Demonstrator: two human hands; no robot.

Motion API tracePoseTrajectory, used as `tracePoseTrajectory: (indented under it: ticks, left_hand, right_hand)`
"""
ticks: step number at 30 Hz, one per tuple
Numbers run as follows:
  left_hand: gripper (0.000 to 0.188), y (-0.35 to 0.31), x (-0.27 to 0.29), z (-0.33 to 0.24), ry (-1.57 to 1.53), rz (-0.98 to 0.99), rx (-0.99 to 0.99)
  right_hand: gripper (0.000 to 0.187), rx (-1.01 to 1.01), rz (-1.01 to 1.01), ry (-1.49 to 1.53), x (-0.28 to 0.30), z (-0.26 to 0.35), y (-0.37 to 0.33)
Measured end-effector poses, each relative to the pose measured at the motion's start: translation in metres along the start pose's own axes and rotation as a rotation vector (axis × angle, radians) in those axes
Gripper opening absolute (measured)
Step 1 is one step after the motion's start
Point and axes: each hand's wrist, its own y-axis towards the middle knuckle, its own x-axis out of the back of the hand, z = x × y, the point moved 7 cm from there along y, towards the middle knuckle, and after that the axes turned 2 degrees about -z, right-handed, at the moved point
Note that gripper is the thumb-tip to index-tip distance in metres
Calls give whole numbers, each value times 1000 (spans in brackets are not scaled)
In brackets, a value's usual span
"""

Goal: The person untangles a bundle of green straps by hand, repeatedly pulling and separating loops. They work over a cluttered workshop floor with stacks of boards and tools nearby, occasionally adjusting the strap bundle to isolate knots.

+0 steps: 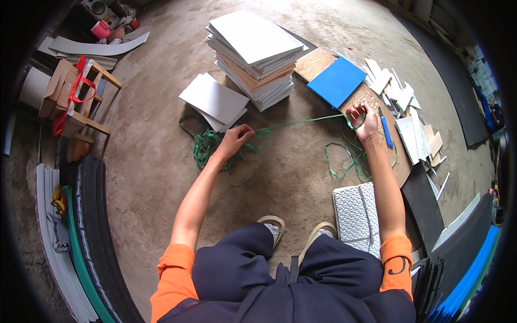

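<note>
A thin green plastic strap (301, 123) runs taut between my two hands above the floor. My left hand (235, 141) pinches it beside a loose tangle of the same strap (203, 146). My right hand (364, 119) is raised on the right, its fingers curled round the strap, with slack loops (344, 156) hanging below it. Just beyond my left hand lies a short stack of white panels (214, 99). Near my right hand are a blue panel (337, 81) on a brown board and a blue-handled cutter (386, 133).
A tall stack of white and tan panels (253, 43) stands ahead. White offcuts (414, 134) litter the right side, and a textured white bundle (355, 215) lies by my right foot. A wooden stool (89, 116) stands left; long strips (97, 231) line the left edge.
</note>
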Motion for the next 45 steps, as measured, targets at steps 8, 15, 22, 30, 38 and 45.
tracePoseTrajectory:
  ticks: [8, 15, 22, 30, 38, 45]
  left_hand:
    - [18, 4, -9, -20, -143, 97, 10]
    - [10, 8, -17, -77, 334, -20, -480]
    - [15, 10, -21, -51, -73, -18, -165]
    - [26, 14, -58, -43, -376, 94, 80]
    - [32, 19, -57, -42, -646, 100, 210]
    - [22, 17, -61, -55, -583, 284, 168]
  right_hand:
    - [75, -152, 348, -1298, -46, -74, -29]
    - [47, -177, 767, -1138, -102, -129, -55]
    - [26, -194, 668, -1090, -114, -137, -53]
    - [22, -67, 451, -1003, -100, -134, -42]
    - [19, -225, 359, -741, -101, -126, -39]
    - [28, -290, 324, -567, -95, -116, -33]
